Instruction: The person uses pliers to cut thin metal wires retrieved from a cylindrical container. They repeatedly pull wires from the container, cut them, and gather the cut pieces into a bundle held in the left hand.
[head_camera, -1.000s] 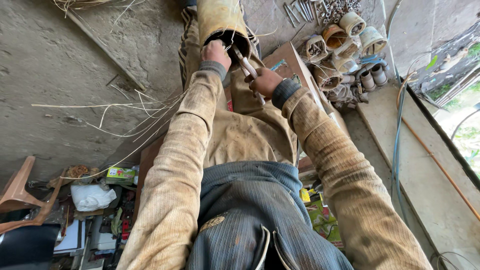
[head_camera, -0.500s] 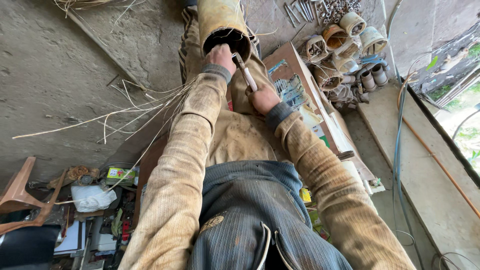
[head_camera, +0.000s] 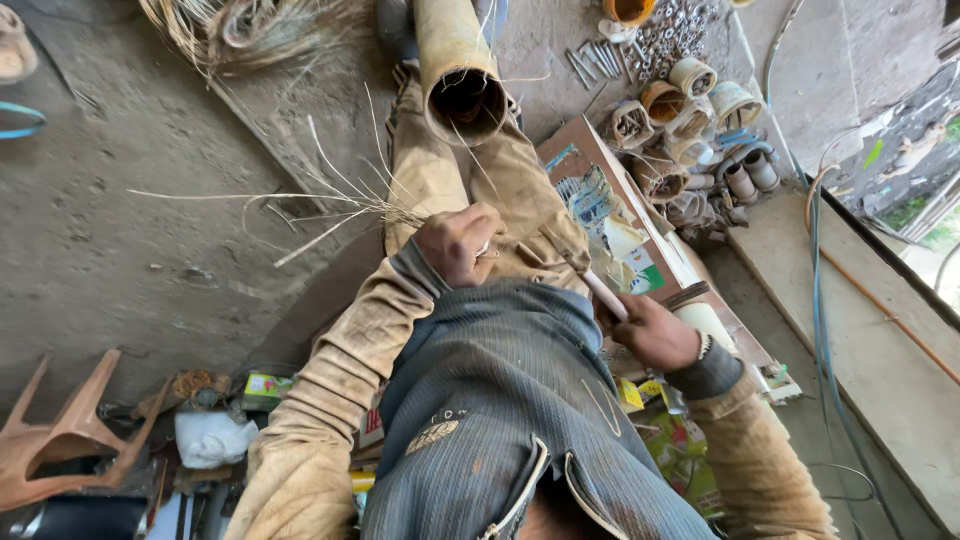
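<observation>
My left hand (head_camera: 458, 243) is closed around a bunch of thin pale wires (head_camera: 330, 195) that fan out to the left over the concrete floor. One strand runs from the hand up into the open mouth of a rusty yellow pipe (head_camera: 457, 70) lying along my legs. My right hand (head_camera: 652, 330) is low at the right and grips pliers with pale handles (head_camera: 601, 291), pulled well away from the pipe.
Several wound coils and short white pipe pieces (head_camera: 690, 100) sit at the upper right beside bolts (head_camera: 655, 30). A flat cardboard box (head_camera: 600, 200) lies by my right leg. A wire tangle (head_camera: 250, 25) is at the top, a brown plastic stool (head_camera: 60, 440) and clutter lower left, a concrete ledge (head_camera: 880, 340) with cables on the right.
Both hands have drawn back from the pipe mouth toward my body. The left hand pulled the wire bunch out with it; the right hand swung down and right with the pliers.
</observation>
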